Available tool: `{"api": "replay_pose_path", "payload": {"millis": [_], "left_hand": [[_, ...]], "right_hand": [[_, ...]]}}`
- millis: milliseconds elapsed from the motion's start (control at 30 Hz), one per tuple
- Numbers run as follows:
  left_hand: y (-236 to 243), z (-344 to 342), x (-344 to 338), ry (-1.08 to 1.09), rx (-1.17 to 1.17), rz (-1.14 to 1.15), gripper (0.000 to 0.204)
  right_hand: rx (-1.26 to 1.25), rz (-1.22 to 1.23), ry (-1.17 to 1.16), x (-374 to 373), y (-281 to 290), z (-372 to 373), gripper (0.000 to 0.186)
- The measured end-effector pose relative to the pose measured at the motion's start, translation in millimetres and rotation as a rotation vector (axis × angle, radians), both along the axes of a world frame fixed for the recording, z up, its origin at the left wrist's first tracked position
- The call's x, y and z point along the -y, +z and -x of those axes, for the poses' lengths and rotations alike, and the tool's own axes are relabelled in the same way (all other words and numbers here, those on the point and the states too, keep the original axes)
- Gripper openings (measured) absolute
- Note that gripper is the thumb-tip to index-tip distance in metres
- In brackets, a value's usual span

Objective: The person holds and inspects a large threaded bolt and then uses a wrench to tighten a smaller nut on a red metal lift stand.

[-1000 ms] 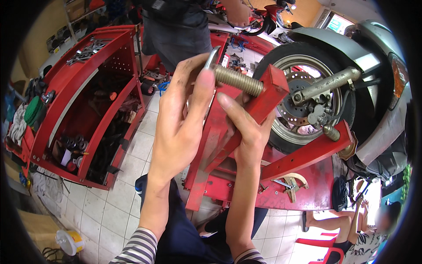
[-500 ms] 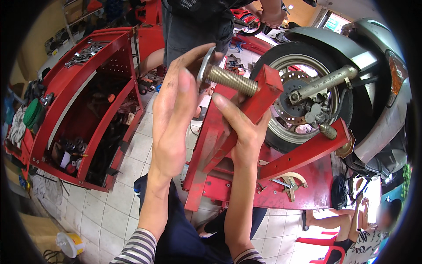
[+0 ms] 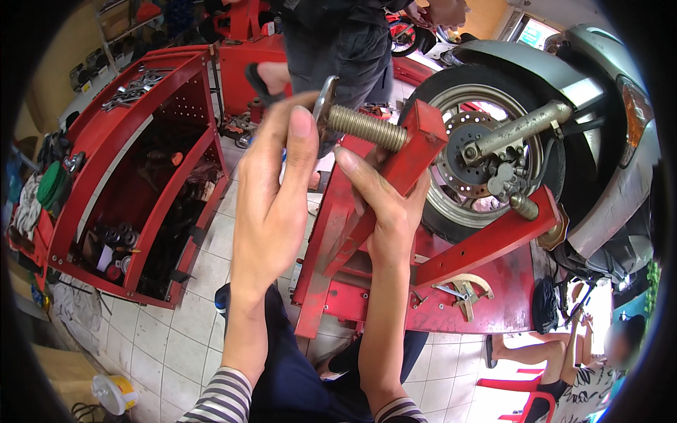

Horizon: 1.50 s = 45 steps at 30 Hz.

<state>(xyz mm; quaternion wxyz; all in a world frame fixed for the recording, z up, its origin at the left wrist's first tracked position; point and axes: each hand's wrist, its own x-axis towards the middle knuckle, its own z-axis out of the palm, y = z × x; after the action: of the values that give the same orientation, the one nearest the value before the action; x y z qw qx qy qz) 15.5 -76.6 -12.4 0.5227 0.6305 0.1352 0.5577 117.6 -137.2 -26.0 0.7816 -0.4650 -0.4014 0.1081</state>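
A thick threaded clamp screw (image 3: 367, 127) with a round metal plate (image 3: 325, 104) on its outer end runs into the top of a red steel clamp arm (image 3: 421, 144). My left hand (image 3: 271, 176) cups the plate from the left, fingers curled behind its rim and slightly blurred, thumb on the near side. Below the screw, my right hand (image 3: 395, 215) wraps round the red arm, its thumb up near the thread. Just beyond the arm stands a motorcycle wheel (image 3: 451, 95) with a brake disc (image 3: 458, 137). A second red arm (image 3: 486, 243) with its own screw (image 3: 524, 206) reaches toward the wheel's near side.
On the left stands a red tool cart (image 3: 134, 183) with wrenches (image 3: 141, 88) on top. A metal bracket-like part (image 3: 465, 296) lies on the red lift platform (image 3: 501, 303). Someone in dark trousers (image 3: 338, 60) stands ahead; another person (image 3: 585, 381) sits at lower right.
My left hand has shifted slightly down and left, its fingers curling at the plate. My right hand stays on the arm. The standing person has moved right, and a sandalled foot now shows.
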Motion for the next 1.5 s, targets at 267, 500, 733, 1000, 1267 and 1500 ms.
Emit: {"api": "replay_pose_path", "payload": {"millis": [267, 500, 733, 1000, 1267, 1500], "left_hand": [[1, -2, -24, -0.355, 0.457, -0.351, 0.035], [-2, -6, -3, -0.084, 0.023, -0.064, 0.034], [-1, 4, -24, -0.314, 0.528, -0.265, 0.034], [-7, -11, -10, -0.137, 0.159, -0.115, 0.037], [-3, -8, -17, -0.182, 0.374, -0.187, 0.038], [-11, -23, -17, -0.299, 0.432, -0.283, 0.039]], "right_hand": [[-0.003, 0.057, 0.007, 6, -1, -3, 0.027], [-0.041, -0.016, 0.013, 4, 2, 1, 0.023], [-0.021, -0.003, 0.014, 1, -1, -1, 0.022], [-0.008, 0.048, 0.005, 4, -1, -3, 0.023], [-0.065, -0.048, 0.007, 0, 0, 3, 0.025], [0.016, 0.044, -0.008, 5, 0, 0, 0.022]]}}
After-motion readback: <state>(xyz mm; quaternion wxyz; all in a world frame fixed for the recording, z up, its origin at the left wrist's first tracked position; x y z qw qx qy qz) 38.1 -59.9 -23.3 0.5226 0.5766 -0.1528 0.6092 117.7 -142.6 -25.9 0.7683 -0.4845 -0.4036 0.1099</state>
